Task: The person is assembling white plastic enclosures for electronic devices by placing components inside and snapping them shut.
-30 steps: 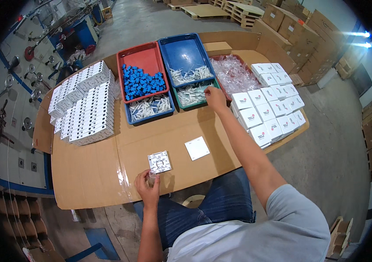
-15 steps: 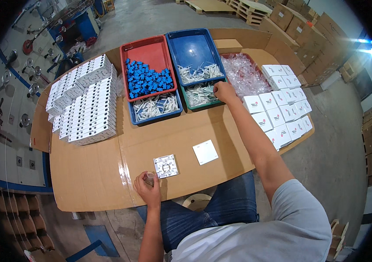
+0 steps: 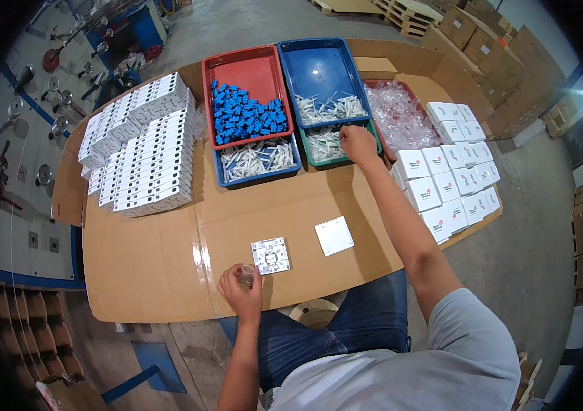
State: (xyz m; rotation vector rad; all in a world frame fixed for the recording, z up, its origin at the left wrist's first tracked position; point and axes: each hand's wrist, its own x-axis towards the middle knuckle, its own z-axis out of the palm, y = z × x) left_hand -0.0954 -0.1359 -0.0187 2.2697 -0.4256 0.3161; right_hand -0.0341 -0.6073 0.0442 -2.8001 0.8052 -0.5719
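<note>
My left hand (image 3: 241, 293) is closed around a small clear plastic bag (image 3: 246, 275), beside the near left corner of a square white frame plate (image 3: 271, 255) whose metal inner side faces up. To the right of that plate, a smooth white square cover (image 3: 334, 236) lies flat on the cardboard. My right arm reaches far forward. At its end my right hand (image 3: 360, 144) is closed over the right part of a green tray (image 3: 332, 163) that holds small clear packets with pale pieces (image 3: 322, 144). What those fingers grip is hidden.
Blue pieces (image 3: 247, 115) fill part of a red tray (image 3: 243, 65). Blue trays (image 3: 312, 61) hold white plugs (image 3: 257, 161). White switch modules (image 3: 144, 161) are stacked left. A heap of clear bags (image 3: 401, 116) and stacks of white boxes (image 3: 445, 185) stand right.
The whole scene has shifted a little to the right and slightly up in the picture. My right hand has moved slightly further over the green tray; my left keeps its hold by the frame plate.
</note>
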